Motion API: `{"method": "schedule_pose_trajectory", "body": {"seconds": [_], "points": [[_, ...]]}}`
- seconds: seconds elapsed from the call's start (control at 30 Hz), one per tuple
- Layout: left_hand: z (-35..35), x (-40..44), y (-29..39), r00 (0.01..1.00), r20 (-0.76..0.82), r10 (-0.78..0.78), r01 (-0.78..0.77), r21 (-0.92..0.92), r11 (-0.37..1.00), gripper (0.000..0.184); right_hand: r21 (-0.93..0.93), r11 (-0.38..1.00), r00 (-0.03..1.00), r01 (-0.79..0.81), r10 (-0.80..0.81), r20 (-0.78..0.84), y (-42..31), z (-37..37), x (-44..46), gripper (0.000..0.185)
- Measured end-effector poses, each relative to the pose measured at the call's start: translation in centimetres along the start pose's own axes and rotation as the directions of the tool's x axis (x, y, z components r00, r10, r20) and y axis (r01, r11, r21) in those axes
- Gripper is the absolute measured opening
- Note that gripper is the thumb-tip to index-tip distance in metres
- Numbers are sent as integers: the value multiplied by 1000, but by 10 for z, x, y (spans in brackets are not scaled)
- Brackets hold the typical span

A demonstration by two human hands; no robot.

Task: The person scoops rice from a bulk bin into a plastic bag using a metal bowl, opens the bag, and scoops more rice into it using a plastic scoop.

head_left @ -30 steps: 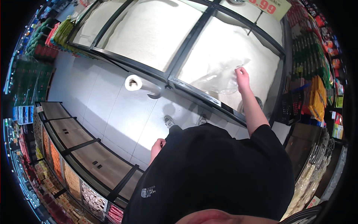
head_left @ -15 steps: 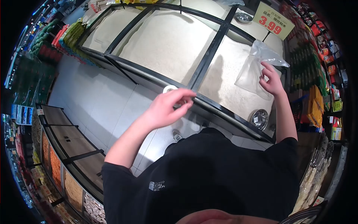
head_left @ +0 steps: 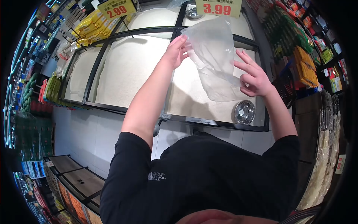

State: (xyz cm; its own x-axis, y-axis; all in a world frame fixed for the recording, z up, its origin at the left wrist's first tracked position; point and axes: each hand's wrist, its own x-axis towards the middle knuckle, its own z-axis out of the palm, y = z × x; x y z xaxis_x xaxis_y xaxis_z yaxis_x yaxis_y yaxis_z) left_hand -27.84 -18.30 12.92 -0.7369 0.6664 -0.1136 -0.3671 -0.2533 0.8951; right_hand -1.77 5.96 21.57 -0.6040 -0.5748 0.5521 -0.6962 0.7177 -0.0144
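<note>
A clear plastic bag (head_left: pixel 214 52) is spread between my two hands above a bin of white rice (head_left: pixel 182 89). My left hand (head_left: pixel 176 51) pinches the bag's upper left edge between thumb and fingertips. At the bag's lower right side is my right hand (head_left: pixel 254 76), with two fingers stretched out and the others curled against the plastic. Below that hand, a shiny metal bowl (head_left: pixel 244 112) with a small white label inside rests in the bin's front right corner.
Black-framed bins of white grain lie left and behind, including a wide one (head_left: pixel 128 71). Yellow price signs (head_left: pixel 218 8) stand over them. Another metal bowl (head_left: pixel 194 14) sits farther back. Stacked yellow packages (head_left: pixel 95 28) are at the left, and a dark basket (head_left: pixel 286 87) at the right.
My left hand has reached forward from the bin's front edge and now grips the bag. The bag has moved left and is stretched out. The view has turned and shifted.
</note>
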Motion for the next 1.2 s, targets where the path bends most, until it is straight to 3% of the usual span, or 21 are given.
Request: {"method": "schedule_pose_trajectory", "body": {"seconds": [0.1,0.13,0.2,0.3,0.37,0.47,0.53,0.63,0.77,0.8,0.83,0.97,1.0,1.07,1.17,1.2], "points": [[26,33,-1,983,12,184,-173,-286,943,41,19,983,980,-183,184,-72,34,3,-55,21],[42,29,10,980,-38,196,-199,-227,953,31,52,971,966,-235,239,-101,42,2,-67,17],[48,41,21,983,20,184,-180,-134,975,23,116,920,911,-373,387,-140,54,3,-90,16],[68,46,38,966,-41,254,-256,-51,965,20,237,769,767,-594,630,-123,70,15,-121,30],[87,41,51,973,-52,223,-219,79,973,18,358,623,650,-696,758,-56,80,15,-131,43],[104,49,68,973,-29,227,-209,292,933,19,821,338,496,-461,865,-78,114,16,-120,41],[110,53,76,967,-49,249,-209,404,890,21,867,232,411,-442,911,-34,142,3,-103,32],[99,68,99,959,-21,283,-213,606,766,25,836,249,318,-488,943,-95,170,-18,-66,29],[101,61,135,931,7,366,-279,661,697,33,798,302,370,-522,923,-107,188,-42,-31,36],[106,54,142,916,13,402,-316,640,700,36,801,261,400,-539,916,-29,201,-46,-29,49],[97,59,146,889,87,449,-413,574,707,51,816,270,391,-511,918,-59,215,-45,-25,46],[79,53,102,949,66,307,-241,780,578,61,895,181,238,-407,967,-87,193,-50,27,30],[70,59,91,967,51,249,-203,746,634,54,891,203,255,-406,961,-102,190,-51,37,32],[68,61,74,936,-4,352,-272,628,729,47,881,246,276,-403,951,-140,189,-55,45,35],[74,52,67,863,-103,494,-455,263,851,39,931,221,291,-292,947,-133,203,-53,43,33],[76,47,61,867,-127,482,-411,366,835,37,949,210,304,-235,943,-134,206,-52,45,33]]}}
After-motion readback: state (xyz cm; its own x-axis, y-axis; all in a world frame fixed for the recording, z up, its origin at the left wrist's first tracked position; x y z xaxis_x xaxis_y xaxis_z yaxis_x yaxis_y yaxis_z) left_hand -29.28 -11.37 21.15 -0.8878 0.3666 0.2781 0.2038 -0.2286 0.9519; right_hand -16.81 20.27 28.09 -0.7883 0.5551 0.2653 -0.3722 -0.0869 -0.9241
